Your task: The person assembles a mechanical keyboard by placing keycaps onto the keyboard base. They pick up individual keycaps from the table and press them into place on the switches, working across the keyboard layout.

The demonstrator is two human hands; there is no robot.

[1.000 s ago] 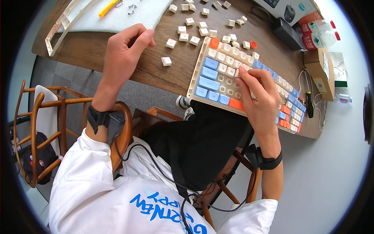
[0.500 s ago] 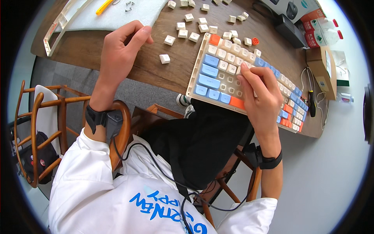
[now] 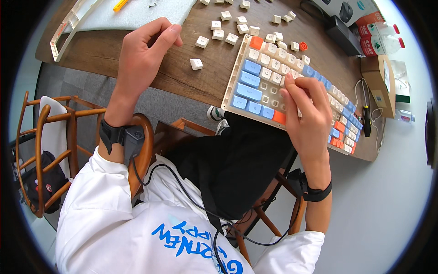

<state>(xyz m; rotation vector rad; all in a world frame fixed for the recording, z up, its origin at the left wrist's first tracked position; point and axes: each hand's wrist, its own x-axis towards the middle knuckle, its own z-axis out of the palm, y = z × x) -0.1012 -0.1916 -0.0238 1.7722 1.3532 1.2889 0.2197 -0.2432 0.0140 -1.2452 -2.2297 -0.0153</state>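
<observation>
My right hand [image 3: 310,102] is over the partly filled keyboard [image 3: 226,91], thumb and index finger closed around a white keycap [image 3: 282,81] in an upper letter row. Most of that cap is hidden by the fingertips. Left of it are white caps and large blue keys [image 3: 248,92]; below, several bare switch spots [image 3: 264,97] show between the caps. Held up over the table's near edge, my left hand [image 3: 145,55] is closed, fingers curled and thumb against them; their inner side is hidden. Near it lie loose white keycaps [image 3: 196,64].
More loose keycaps [image 3: 231,39] are scattered behind the keyboard, beside an orange round cap [image 3: 303,46]. A white foam sheet [image 3: 150,20] holds a yellow tool [image 3: 120,5]; a pale frame [image 3: 68,34] is at left. Bottles [image 3: 381,44], a cardboard box [image 3: 378,82] and a screwdriver [image 3: 366,121] stand or lie right.
The keyboard and loose keycaps appear slightly shifted to the right in the picture. Both hands keep nearly the same pose, the right one still at the same part of the keyboard.
</observation>
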